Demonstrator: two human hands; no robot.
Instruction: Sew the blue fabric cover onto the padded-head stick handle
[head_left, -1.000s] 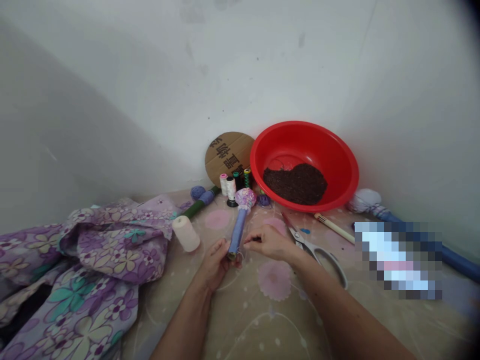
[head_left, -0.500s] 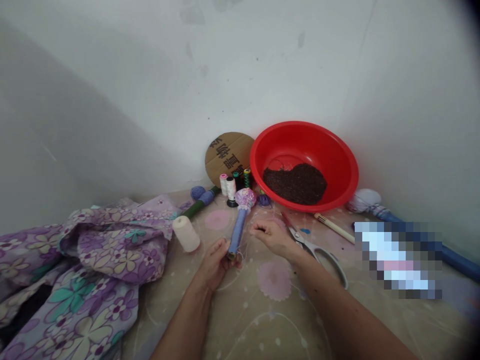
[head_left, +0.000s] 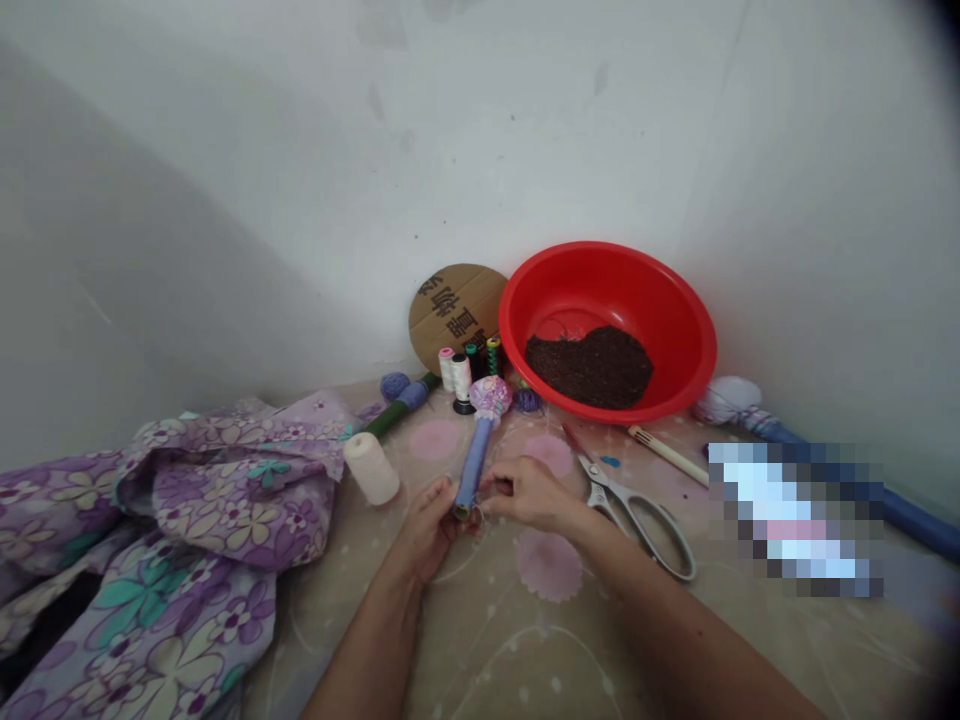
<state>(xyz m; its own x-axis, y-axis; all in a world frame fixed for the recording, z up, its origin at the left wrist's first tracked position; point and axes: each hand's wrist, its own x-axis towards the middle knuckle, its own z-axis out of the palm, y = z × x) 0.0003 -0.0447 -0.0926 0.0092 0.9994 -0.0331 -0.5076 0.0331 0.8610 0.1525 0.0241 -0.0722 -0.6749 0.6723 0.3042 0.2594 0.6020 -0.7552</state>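
My left hand (head_left: 430, 525) is closed around the lower end of a stick (head_left: 474, 462) wrapped in blue-violet cloth. The stick's far end carries a round padded head (head_left: 491, 397) in pink and purple floral fabric, tilted up and away from me. My right hand (head_left: 527, 492) is at the right of the stick's lower end, thumb and fingers pinched close to it. A fine pale thread (head_left: 481, 512) loops there by the fingertips. To the left of my left hand stands a big cone of white thread (head_left: 372, 469). Scissors (head_left: 630, 512) lie to the right, partly behind my right forearm.
A red basin (head_left: 607, 262) with dark grain-like filling stands at the back, beside a cardboard disc (head_left: 450, 310) and several thread spools (head_left: 460, 376). Floral fabric (head_left: 225, 490) is heaped at left. A wooden stick (head_left: 667, 456) and a blue-handled padded piece (head_left: 795, 446) lie at right.
My right hand has moved down and left, from beside the middle of the stick to its lower end. My left hand and the stick have stayed nearly still.
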